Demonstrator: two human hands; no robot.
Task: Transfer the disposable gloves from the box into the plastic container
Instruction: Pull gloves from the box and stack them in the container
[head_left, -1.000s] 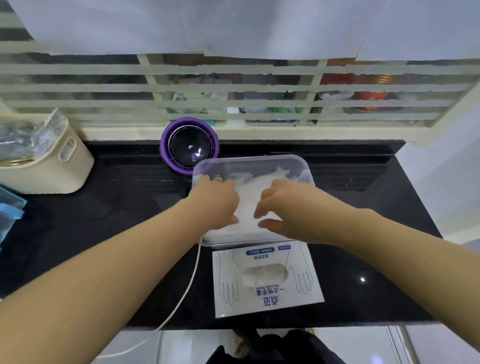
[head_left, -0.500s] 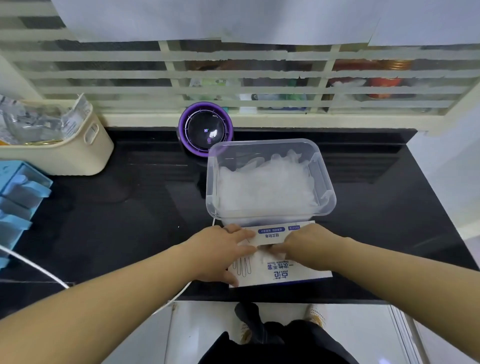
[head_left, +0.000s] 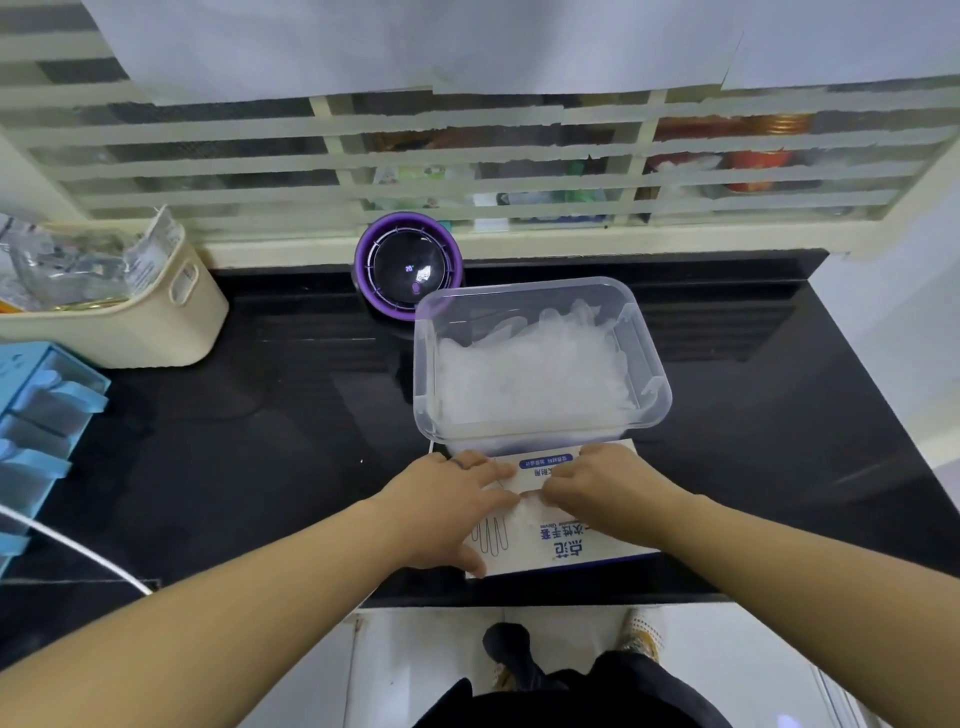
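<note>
The left hand (head_left: 447, 512) lay spread flat on the glove box (head_left: 566, 545) at the black counter's (head_left: 260, 441) front edge. Just beyond its fingertips, touching the box, stood the clear plastic container (head_left: 425, 364), heaped with disposable gloves (head_left: 530, 374). The right hand (head_left: 602, 493), just beside the left, curled its fingers at the box's opening; whether they pinched a glove could not be told.

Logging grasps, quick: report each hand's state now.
Left hand: open, flat on the glove box.
Right hand: curled at its opening; grip cannot be told.
</note>
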